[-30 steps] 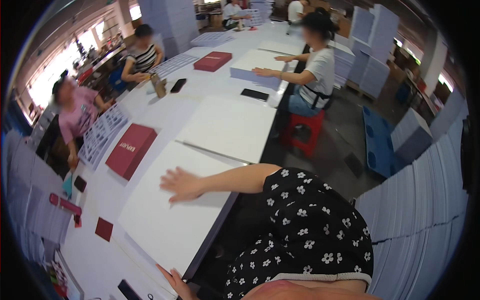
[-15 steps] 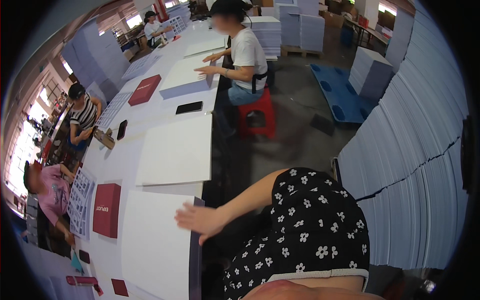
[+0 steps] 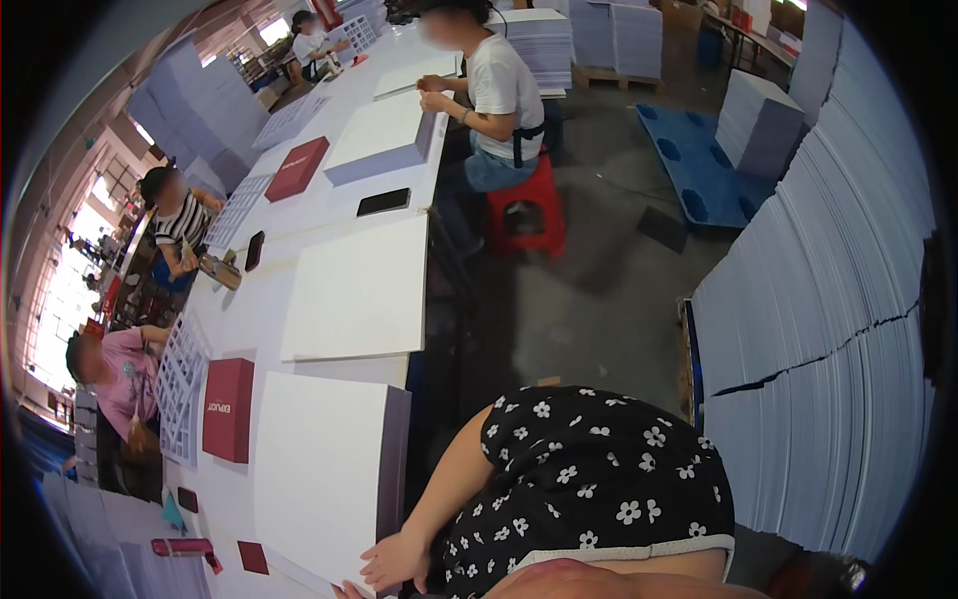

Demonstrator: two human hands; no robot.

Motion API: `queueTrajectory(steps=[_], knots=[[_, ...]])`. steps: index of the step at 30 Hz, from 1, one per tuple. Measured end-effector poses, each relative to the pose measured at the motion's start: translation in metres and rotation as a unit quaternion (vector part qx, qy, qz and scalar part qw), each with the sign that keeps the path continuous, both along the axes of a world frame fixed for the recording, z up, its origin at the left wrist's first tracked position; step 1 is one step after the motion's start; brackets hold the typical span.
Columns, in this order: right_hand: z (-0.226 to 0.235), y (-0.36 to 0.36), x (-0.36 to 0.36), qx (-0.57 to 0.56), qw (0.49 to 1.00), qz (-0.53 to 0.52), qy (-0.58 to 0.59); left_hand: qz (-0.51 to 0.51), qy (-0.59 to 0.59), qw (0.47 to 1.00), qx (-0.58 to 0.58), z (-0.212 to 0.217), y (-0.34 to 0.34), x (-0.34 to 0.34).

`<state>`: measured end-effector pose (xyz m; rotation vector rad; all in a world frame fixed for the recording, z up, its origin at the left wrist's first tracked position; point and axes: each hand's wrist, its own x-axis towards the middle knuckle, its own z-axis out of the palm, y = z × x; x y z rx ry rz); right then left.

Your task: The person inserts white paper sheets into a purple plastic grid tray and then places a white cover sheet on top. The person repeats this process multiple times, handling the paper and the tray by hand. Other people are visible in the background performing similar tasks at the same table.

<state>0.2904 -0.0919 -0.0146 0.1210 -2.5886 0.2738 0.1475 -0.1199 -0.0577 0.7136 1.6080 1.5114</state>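
A thick stack of white sheets or boards lies on the table in front of me, its near side in bluish shade. My right hand is at the stack's near lower corner, its fingers apart, slightly bent and touching the edge. Nothing shows clearly gripped in it. A few fingertips, apparently of my left hand, appear at the same corner; the rest of that hand is cut off by the lower picture edge. Beyond the stack lies a dark red box, beside a white grid-like divider sheet.
A flat white board and a phone lie farther up the long table. A co-worker sits there on a red stool; others sit opposite. Tall sheet stacks rise at right, with a blue pallet on the floor.
My right hand has slid from the stack's upper right edge down to its near lower corner. Fingertips have appeared at the lower edge. The seated co-worker has brought both hands together.
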Motion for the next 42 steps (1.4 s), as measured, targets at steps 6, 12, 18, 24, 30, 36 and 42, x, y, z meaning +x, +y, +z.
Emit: queueTrajectory(steps=[6, 12, 18, 24, 30, 36, 42], knots=[[0.014, 0.065, 0.086, 0.016, 0.982, -0.187, 0.015, -0.009, -0.030, 1.000, 0.003, -0.002, 0.008, 0.000], [0.033, 0.143, 0.189, -0.080, 0.900, -0.420, -0.083, 0.003, -0.066, 0.998, 0.005, -0.009, 0.005, -0.005], [0.030, 0.203, 0.212, -0.557, 0.742, -0.373, -0.006, 0.019, -0.096, 0.995, 0.004, -0.017, -0.005, -0.017], [-0.007, 0.233, 0.233, -0.773, 0.604, -0.187, 0.052, 0.018, -0.133, 0.991, 0.016, -0.020, 0.000, -0.022], [-0.024, 0.244, 0.230, -0.798, 0.581, -0.139, 0.082, 0.026, -0.213, 0.975, 0.054, -0.023, -0.016, -0.052], [-0.013, 0.234, 0.218, -0.848, 0.493, -0.172, 0.091, 0.012, -0.296, 0.938, 0.180, -0.013, -0.036, -0.073], [0.016, 0.212, 0.211, -0.820, 0.542, -0.172, 0.054, 0.008, -0.254, 0.948, 0.191, 0.025, -0.044, -0.065]])
